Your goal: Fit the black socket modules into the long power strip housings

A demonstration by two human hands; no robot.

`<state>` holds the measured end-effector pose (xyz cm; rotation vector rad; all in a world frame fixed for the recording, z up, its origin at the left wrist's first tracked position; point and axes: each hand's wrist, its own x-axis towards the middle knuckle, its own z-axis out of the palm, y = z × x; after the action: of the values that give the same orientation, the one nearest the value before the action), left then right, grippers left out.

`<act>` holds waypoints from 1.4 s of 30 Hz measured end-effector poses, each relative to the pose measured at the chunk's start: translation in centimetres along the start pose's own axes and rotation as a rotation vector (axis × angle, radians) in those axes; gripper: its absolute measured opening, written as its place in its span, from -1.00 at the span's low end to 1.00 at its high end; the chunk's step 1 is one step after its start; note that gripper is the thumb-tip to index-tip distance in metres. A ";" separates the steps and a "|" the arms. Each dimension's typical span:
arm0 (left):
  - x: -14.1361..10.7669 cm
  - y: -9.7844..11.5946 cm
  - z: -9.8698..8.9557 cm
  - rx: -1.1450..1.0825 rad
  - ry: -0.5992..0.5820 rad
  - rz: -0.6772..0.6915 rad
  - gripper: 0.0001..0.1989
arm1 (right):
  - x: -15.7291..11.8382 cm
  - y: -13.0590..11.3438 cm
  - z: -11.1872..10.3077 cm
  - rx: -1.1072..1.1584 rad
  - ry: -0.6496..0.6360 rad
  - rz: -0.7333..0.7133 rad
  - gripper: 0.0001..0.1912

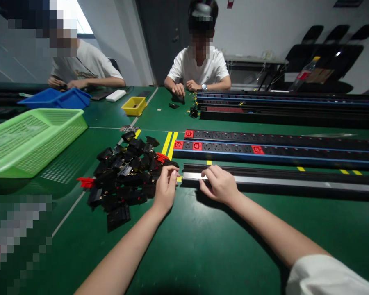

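The long black rail (279, 181) with a silver strip along it lies on the green table (215, 250), directly ahead of the person, and everything here is placed from it.

The right hand (220, 184) is over the rail close to its left end. The forearm comes in from the near side of the rail, angled leftward, with the palm turned down and the wrist low. The fingers are bent, and the thumb and forefinger stand apart, with some of the silver strip showing between them. Whether the fingertips press on the rail is hard to tell.

The left hand (167, 186) is just beyond the rail's left end, between it and the pile of black sockets (130, 180). Its forearm slants forward and to the right, the thumb points away from the body, and the fingers curl forward. Thumb and fingertips are near each other; I cannot tell whether they meet or hold anything.

The pile spreads to the left of the rail, with a few red sockets (86, 182) at its edges. Just behind the rail is a blue power strip (233, 152) with three red outlets. The green basket (53, 151) stands well to the rail's left.
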<state>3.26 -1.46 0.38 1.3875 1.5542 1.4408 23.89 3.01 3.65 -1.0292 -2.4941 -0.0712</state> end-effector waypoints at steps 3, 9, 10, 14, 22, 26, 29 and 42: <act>0.1 -0.1 0.3 -0.007 0.002 -0.025 -0.78 | -1.9 0.0 1.4 -0.106 -0.006 0.039 -0.66; 0.5 -0.2 0.2 -0.053 0.023 -0.058 -0.79 | -0.4 -0.5 2.2 -0.183 -0.018 0.007 -0.61; 0.5 -0.1 0.1 -0.061 0.026 -0.063 -0.79 | -0.3 -0.4 2.2 -0.183 -0.008 -0.003 -0.61; 0.6 -0.1 -0.1 -0.106 0.027 -0.090 -0.79 | -0.6 -0.2 2.4 -0.200 0.018 -0.037 -0.61; 0.5 0.0 0.1 -0.240 0.052 -0.125 -0.79 | 0.4 -0.7 2.9 -0.184 0.045 -0.079 -0.64; 0.6 0.0 0.2 -0.260 0.074 -0.115 -0.78 | 0.2 -0.4 2.6 -0.179 0.018 -0.106 -0.68; 0.6 -0.1 0.2 -0.253 0.080 -0.107 -0.80 | -0.2 0.1 2.4 -0.158 0.010 -0.162 -0.75; 0.8 -0.2 -0.4 -0.072 0.287 -0.072 -0.85 | -0.2 -0.1 2.2 -0.137 0.075 -0.168 -0.81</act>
<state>2.59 -0.82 0.47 1.1084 1.6893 1.6921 23.10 3.30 1.58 -0.8505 -2.5300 -0.3301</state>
